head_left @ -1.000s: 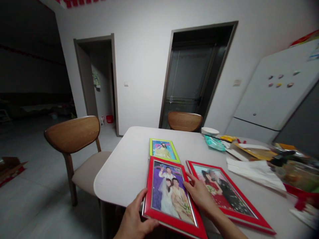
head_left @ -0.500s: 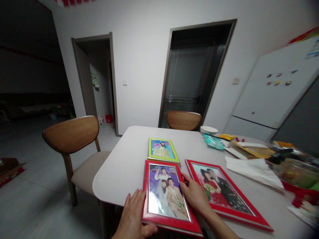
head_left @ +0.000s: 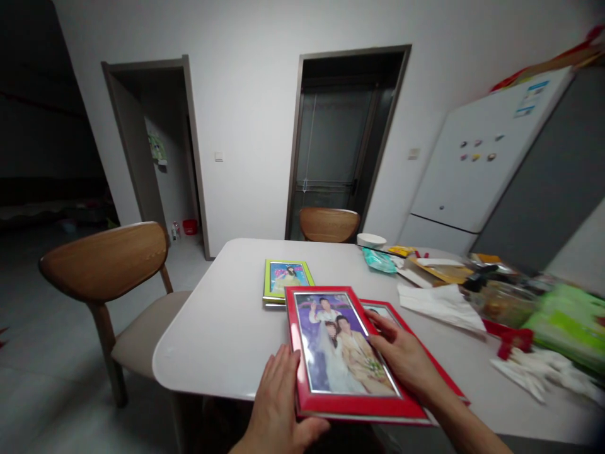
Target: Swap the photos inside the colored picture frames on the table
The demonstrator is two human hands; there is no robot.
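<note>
A red picture frame [head_left: 343, 353] with a photo of several people under its glass is gripped between my two hands near the table's front edge. My left hand [head_left: 278, 400] holds its left side and lower left corner, with the thumb along the bottom edge. Around its right side curl the fingers of my right hand [head_left: 399, 353]. A second red picture frame [head_left: 447, 378] lies on the table to the right, partly hidden by the held frame and my right hand. Further back is a lime-green picture frame [head_left: 269, 287], its near right corner covered by the held one.
The white table [head_left: 212, 321] has a rounded left corner. On its right side sit a white bowl [head_left: 371, 240], a teal packet [head_left: 379, 260], white paper [head_left: 437, 306], a clear container [head_left: 505, 302] and a green package [head_left: 571, 321]. A wooden chair [head_left: 106, 258] stands left.
Both hands have lifted the held red frame and shifted it right, so it now overlaps the second red frame. The camera view has turned somewhat to the right.
</note>
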